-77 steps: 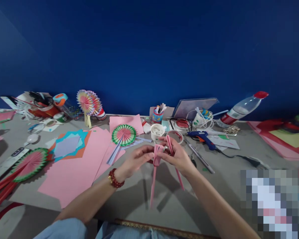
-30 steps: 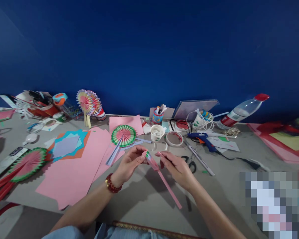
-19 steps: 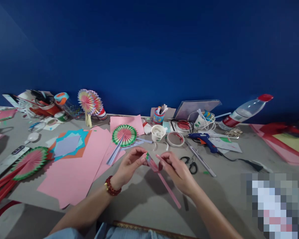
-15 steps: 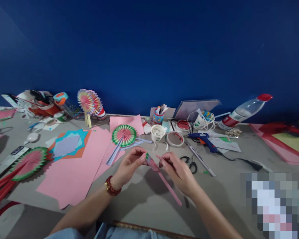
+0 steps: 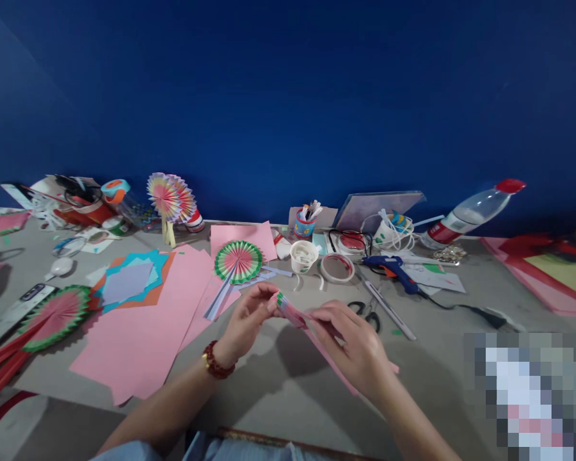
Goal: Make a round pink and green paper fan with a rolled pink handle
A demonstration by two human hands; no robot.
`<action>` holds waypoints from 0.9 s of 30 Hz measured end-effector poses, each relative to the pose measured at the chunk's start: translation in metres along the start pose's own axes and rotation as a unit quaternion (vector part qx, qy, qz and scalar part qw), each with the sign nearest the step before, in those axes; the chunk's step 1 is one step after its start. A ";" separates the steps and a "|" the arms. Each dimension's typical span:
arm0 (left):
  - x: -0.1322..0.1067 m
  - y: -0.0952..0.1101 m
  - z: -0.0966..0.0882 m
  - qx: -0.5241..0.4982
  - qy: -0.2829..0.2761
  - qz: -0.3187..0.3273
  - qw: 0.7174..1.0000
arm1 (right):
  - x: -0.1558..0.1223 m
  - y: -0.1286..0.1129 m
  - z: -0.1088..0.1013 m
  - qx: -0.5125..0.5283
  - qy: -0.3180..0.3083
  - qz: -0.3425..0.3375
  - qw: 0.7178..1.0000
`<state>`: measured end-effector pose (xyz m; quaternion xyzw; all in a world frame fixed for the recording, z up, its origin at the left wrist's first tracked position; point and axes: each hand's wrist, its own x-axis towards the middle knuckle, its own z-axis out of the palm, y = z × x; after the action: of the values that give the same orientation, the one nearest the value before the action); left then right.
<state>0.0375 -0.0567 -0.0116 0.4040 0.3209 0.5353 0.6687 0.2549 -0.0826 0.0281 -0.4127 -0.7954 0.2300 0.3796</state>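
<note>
My left hand (image 5: 247, 320), with a dark red bead bracelet at the wrist, pinches the end of a pleated paper fan (image 5: 289, 310). The fan is folded into a narrow bundle, pink with a green and white edge. From its lower end a pink paper strip (image 5: 335, 366) slants down to the right. My right hand (image 5: 352, 339) is closed at the bundle's other end, its fingertips on a pink strip. Another pink end pokes out beneath that palm; the fingers hide most of it.
An opened green-edged paper fan (image 5: 239, 261) lies behind my hands, beside a white cup (image 5: 304, 256) and a tape roll (image 5: 336, 268). Black scissors (image 5: 372, 320), a pale knife (image 5: 388, 310) and a blue glue gun (image 5: 398, 272) lie right. Pink sheets (image 5: 139, 346) spread left.
My right hand has come left onto the pleated bundle, bringing its pink strip against it. A pink end now shows under that hand. My left hand keeps its hold almost unmoved.
</note>
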 end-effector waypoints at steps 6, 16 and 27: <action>0.000 -0.003 0.001 0.016 0.049 0.001 0.999 | -0.006 -0.018 0.000 -0.005 0.012 0.017 1.000; -0.006 -0.007 0.009 0.068 0.083 -0.001 0.994 | 0.002 -0.018 0.024 0.059 0.019 0.055 0.997; -0.007 -0.011 0.010 0.031 0.047 0.021 0.998 | 0.006 -0.002 0.036 0.096 0.013 0.103 0.990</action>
<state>0.0491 -0.0669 -0.0167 0.4058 0.3602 0.5570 0.6288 0.2229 -0.0811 0.0101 -0.4572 -0.7180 0.3374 0.4020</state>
